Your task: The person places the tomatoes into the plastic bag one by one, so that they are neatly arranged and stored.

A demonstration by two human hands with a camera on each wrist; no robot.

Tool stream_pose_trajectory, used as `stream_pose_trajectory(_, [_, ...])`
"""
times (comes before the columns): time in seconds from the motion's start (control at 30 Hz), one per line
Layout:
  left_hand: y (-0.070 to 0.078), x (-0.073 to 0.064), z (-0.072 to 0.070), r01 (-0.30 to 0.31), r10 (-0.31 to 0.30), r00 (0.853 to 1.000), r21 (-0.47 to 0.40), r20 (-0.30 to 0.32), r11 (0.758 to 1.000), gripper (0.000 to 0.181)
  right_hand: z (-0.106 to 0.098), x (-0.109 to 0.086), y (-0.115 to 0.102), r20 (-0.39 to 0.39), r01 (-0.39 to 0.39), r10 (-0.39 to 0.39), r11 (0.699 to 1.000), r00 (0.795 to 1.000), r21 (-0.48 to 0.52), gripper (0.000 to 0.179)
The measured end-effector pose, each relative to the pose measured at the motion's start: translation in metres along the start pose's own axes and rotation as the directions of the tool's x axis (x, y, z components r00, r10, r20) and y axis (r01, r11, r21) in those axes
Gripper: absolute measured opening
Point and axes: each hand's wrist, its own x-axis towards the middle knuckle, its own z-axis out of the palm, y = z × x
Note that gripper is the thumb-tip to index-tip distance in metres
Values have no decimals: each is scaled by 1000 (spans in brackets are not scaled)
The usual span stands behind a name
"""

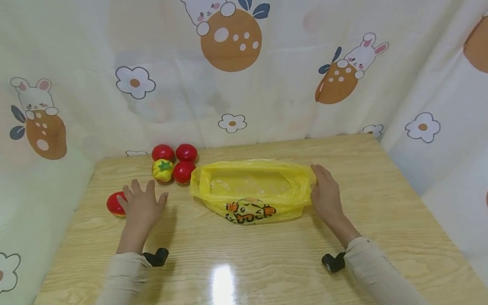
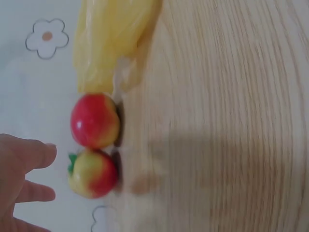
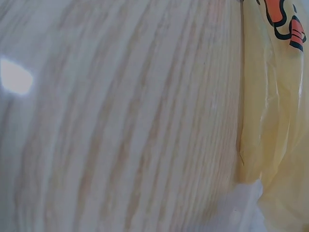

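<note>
A yellow plastic bag [image 1: 252,213] with a duck print lies on the table, its mouth spread wide toward me. My right hand [image 1: 326,194] pinches the bag's right edge; its fingertips are partly hidden by the hand. In the right wrist view the bag [image 3: 270,106] runs along the right side. My left hand [image 1: 143,206] has its fingers spread, partly covering a round red fruit [image 1: 113,205]; I cannot tell whether they touch. In the left wrist view, the left hand [image 2: 21,179] shows beside a red-and-yellow fruit [image 2: 95,121] and one with a green top [image 2: 96,175].
Behind the left hand sit a yellow fruit with a green top [image 1: 162,171] and several red ones, including a red fruit [image 1: 184,172] close to the bag's left end. A patterned curtain [image 1: 172,105] borders the back of the wooden table [image 1: 278,273].
</note>
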Motion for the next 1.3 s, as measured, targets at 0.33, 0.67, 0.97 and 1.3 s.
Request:
stream_pose_trajectory(0.33, [-23,4,-13,70,-72,997,-47,-38,996,60,-1,2,2,57,-47,47,999,997,4,50])
stream_pose_trajectory(0.67, [-67,14,-19,261,-274,961,-200,-40,944,64,-2,4,2,68,-49,50,999,996,-14,48])
stream_pose_trajectory(0.97, [-71,13,5,280,-342,936,-418,-82,864,73,-4,2,3,52,-49,49,999,997,4,45])
stream_pose_trajectory(1.3, [-64,6,32,58,-228,928,-491,-294,869,59,1,-6,7,78,-87,86,996,993,0,46])
